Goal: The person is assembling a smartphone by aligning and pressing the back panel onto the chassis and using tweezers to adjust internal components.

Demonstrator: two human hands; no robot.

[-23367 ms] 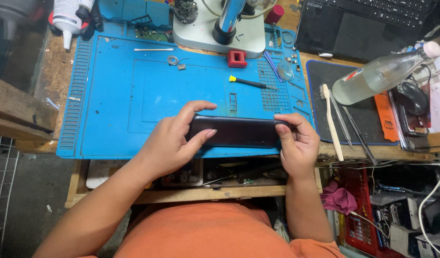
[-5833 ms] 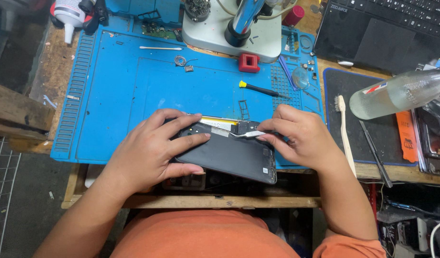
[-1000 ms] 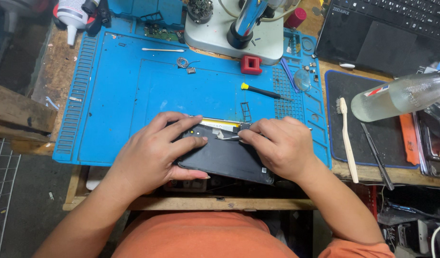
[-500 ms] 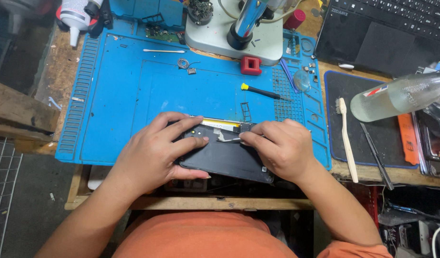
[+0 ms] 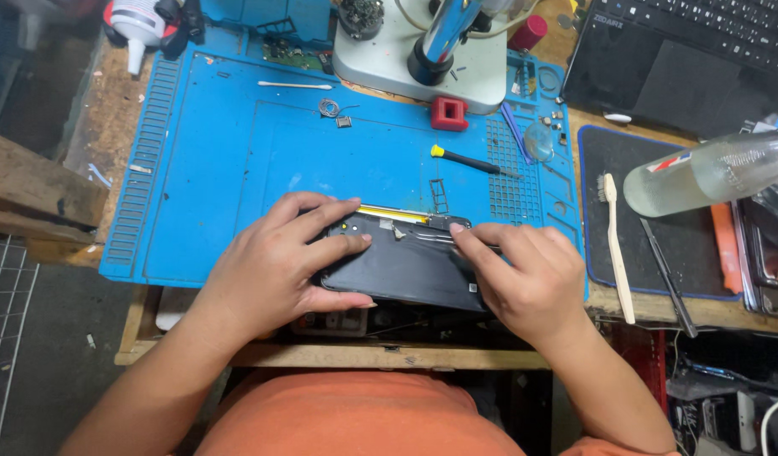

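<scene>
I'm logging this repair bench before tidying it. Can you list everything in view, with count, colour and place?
Silicone work mat: 1, blue, bench centre.
Flat slab-shaped phone: 1, black, mat's near edge, under both hands.
Small screwdriver: 1, yellow cap, black shaft, mat right.
Small plastic block: 1, red, by microscope base.
Microscope base: 1, pale grey, top centre.
Toothbrush: 1, cream, dark pad right.
Clear plastic bottle: 1, lying right.
Laptop: 1, black, top right.
Left hand: on phone.
Right hand: on phone.

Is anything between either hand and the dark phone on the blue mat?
Nothing visible. The left hand rests directly on the phone, and the right hand touches its right end, apparently pressing thin tweezers there.
</scene>
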